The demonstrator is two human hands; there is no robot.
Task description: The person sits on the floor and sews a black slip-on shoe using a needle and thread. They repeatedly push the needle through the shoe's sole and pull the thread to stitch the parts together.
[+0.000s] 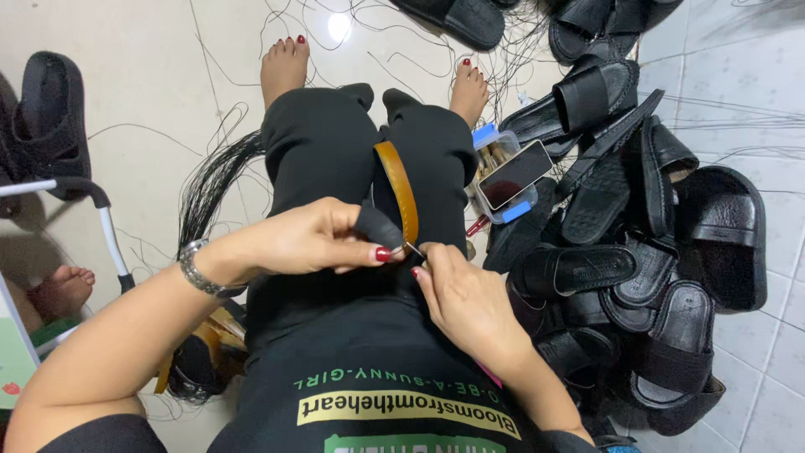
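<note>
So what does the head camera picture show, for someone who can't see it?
A seated person's left hand holds a brown strap with a black end over their lap, while the right hand pinches a thin needle at it. A pile of black sandals lies on the tiled floor beside them.

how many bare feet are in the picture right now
3: the person's own two on the tiled floor ahead, left foot and right foot, and another person's foot at the left edge. Others may be hidden.
</note>
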